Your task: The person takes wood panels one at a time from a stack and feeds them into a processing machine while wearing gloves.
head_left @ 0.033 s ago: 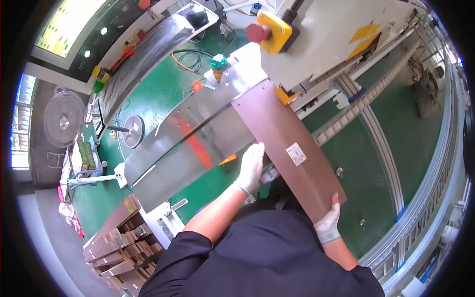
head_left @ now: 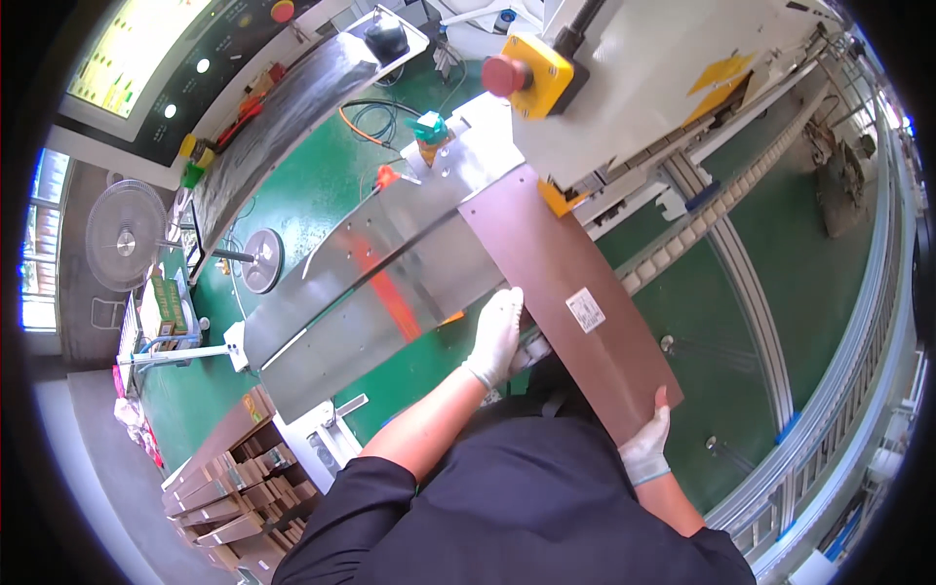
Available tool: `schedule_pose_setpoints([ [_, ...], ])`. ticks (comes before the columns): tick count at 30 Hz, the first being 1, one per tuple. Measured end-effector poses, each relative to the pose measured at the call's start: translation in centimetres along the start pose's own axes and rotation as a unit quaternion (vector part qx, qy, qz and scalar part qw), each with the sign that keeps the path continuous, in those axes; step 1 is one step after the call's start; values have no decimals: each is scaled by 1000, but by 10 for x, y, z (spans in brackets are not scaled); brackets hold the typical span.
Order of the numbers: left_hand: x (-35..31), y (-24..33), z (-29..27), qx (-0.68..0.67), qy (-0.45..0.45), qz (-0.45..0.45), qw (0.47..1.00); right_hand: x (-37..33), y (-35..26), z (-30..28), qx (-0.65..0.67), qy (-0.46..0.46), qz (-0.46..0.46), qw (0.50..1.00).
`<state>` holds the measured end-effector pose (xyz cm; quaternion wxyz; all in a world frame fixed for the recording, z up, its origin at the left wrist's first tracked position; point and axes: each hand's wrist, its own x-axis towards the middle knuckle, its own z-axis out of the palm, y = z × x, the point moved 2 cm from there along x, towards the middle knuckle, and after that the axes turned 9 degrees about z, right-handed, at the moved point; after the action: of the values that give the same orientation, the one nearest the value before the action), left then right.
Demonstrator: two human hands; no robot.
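A long brown board (head_left: 561, 263) with a white label lies slantwise before me. Its far end, with small holes near the corners, rests at the right end of a shiny metal worktable (head_left: 331, 336), beneath the machine's edge. My left hand (head_left: 497, 331), in a pale glove with bare fingertips, is closed at the board's left edge, about midway along. At the near right corner my right hand (head_left: 646, 439), gloved alike, grips the board with its thumb on top. The fingers of that hand under the board are hidden.
Above the board juts a yellow box with a red push button (head_left: 531, 76) on a pale machine (head_left: 663, 88). A roller rail (head_left: 702, 219) runs along the right. Stacked brown boards (head_left: 234, 497) stand at lower left, a fan (head_left: 127, 239) at far left.
Almost nothing differs. My left hand sits very slightly lower along the board's edge, and the view has shifted a touch.
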<state>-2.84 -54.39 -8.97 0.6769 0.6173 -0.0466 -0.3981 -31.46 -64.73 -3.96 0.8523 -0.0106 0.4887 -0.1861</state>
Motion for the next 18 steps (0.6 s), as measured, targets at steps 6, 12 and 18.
schedule_pose_setpoints([
  [6,31,12,43,96,-10,82,992,11,-51,20,4,32,13,999],
  [12,68,10,97,73,14,114,991,31,-107,26,-16,21,-42,999],
  [18,101,31,161,12,-19,22,1000,46,-172,18,-31,33,-110,993],
])
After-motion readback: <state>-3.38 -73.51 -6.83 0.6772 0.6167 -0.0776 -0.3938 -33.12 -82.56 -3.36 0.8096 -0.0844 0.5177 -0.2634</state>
